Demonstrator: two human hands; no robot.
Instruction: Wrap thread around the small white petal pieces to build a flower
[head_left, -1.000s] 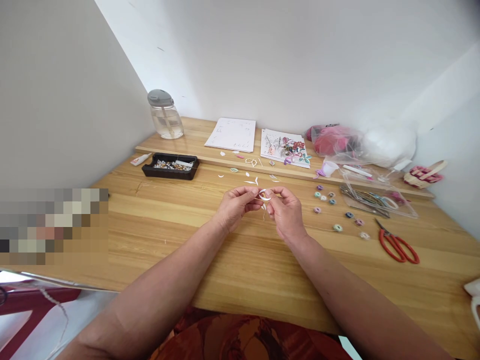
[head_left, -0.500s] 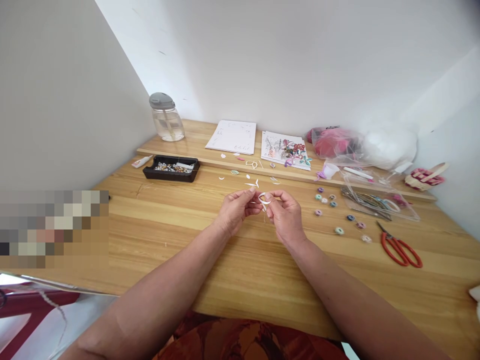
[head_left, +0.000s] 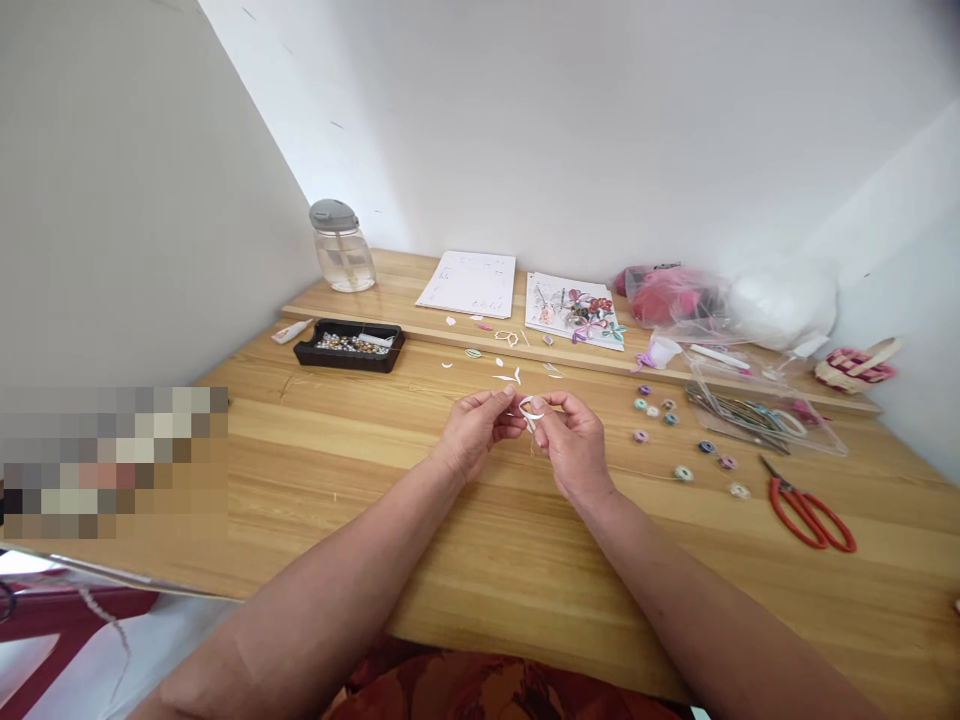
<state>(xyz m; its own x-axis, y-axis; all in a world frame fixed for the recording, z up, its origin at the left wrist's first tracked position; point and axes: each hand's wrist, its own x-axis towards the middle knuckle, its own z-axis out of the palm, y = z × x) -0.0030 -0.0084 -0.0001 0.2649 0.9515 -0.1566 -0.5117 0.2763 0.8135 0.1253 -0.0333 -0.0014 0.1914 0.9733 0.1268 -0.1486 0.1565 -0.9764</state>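
A small white leaf-shaped loop (head_left: 531,409) is pinched between the thumb and fingers of my right hand (head_left: 576,440). My left hand (head_left: 474,428) is closed just beside it, thumb pressed to the fingers; what it pinches is too small to make out. Thin thread ends dangle under the loop. Beyond my fingertips lie small white cut pieces (head_left: 512,376) and a green-edged leaf shape (head_left: 472,352).
Red-handled scissors (head_left: 814,515) and several thread bobbins (head_left: 683,474) lie to the right, near a clear plastic tray (head_left: 832,440) of tools. A black bead box (head_left: 349,357) sits left, below a water bottle (head_left: 343,255). Paper sheets (head_left: 469,283) rest on the rear ledge.
The whole view has shifted slightly, so the tabletop things appear a little lower and to the right. Both hands keep nearly the same pose around the white loop.
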